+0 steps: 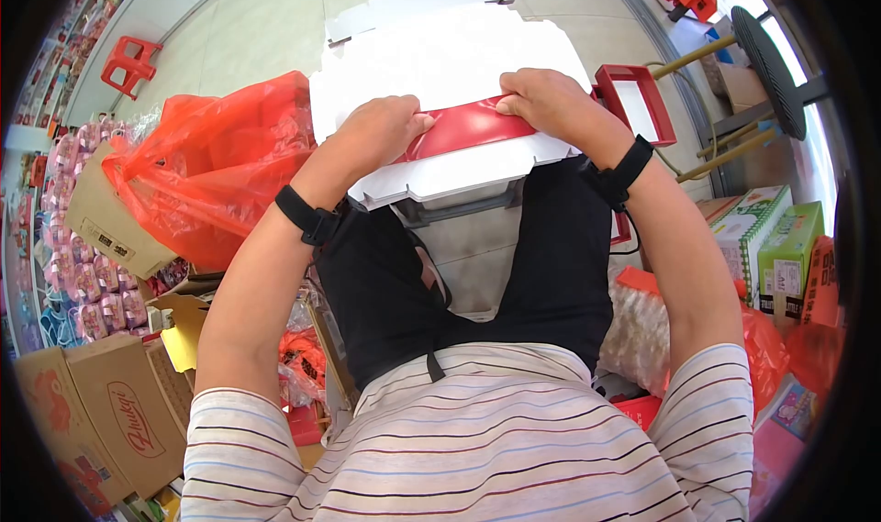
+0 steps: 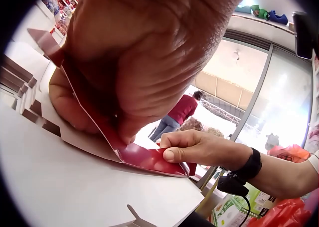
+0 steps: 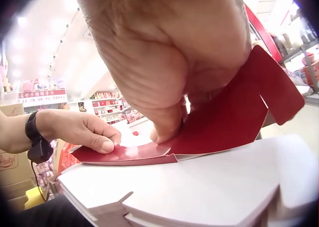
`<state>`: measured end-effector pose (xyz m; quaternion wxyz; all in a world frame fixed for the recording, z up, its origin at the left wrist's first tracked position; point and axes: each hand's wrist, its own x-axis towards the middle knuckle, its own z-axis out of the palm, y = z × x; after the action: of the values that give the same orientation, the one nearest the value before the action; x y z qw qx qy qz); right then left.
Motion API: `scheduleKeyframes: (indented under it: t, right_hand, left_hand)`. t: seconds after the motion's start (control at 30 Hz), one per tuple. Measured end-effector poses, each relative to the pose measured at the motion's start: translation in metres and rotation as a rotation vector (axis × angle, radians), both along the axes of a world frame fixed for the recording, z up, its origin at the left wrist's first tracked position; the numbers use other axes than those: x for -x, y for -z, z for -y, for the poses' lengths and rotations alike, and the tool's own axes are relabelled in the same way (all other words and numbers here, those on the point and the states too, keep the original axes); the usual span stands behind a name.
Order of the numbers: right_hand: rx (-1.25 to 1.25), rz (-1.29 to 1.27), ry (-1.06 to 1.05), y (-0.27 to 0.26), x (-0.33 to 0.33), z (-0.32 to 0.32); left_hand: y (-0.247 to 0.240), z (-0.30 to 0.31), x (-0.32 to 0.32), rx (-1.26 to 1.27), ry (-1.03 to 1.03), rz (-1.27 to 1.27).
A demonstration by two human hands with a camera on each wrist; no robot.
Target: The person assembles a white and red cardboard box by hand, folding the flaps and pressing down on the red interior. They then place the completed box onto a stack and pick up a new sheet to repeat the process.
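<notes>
A glossy red card piece (image 1: 473, 129) lies across a stack of white cut-out card sheets (image 1: 459, 54) over the person's knees. The left hand (image 1: 381, 132) pinches its left end, thumb on the red face. At the other end the right hand (image 1: 546, 105) grips the far edge, thumb on top. In the left wrist view the red card (image 2: 144, 157) bends up between both hands. The right wrist view shows a red flap (image 3: 281, 90) standing up beside the right hand (image 3: 149, 52); its fingertips are partly hidden.
An orange-red plastic bag (image 1: 220, 155) is left of the stack, with brown cartons (image 1: 128, 412) below. Right of the stack stands a red open box (image 1: 663, 109); a round-topped stool (image 1: 771, 72) and green-and-white boxes (image 1: 789, 247) are farther right. A red stool (image 1: 128, 66) stands far left.
</notes>
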<state>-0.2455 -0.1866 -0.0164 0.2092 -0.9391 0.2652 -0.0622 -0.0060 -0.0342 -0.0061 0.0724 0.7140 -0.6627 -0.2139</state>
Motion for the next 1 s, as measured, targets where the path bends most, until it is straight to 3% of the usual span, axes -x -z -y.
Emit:
scheduleKeyframes:
  t: [0.8, 0.9, 1.0]
  right_hand:
    - [-0.004, -0.04, 0.013, -0.001, -0.004, -0.001]
    - [0.012, -0.054, 0.001, -0.002, -0.004, -0.001]
    - [0.093, -0.04, -0.035, 0.006, -0.006, 0.003]
  left_hand:
    - [0.003, 0.006, 0.001, -0.005, -0.005, 0.062]
    - [0.003, -0.001, 0.007, 0.099, -0.048, 0.112]
    - [0.009, -0.012, 0.013, 0.45, 0.005, 0.246]
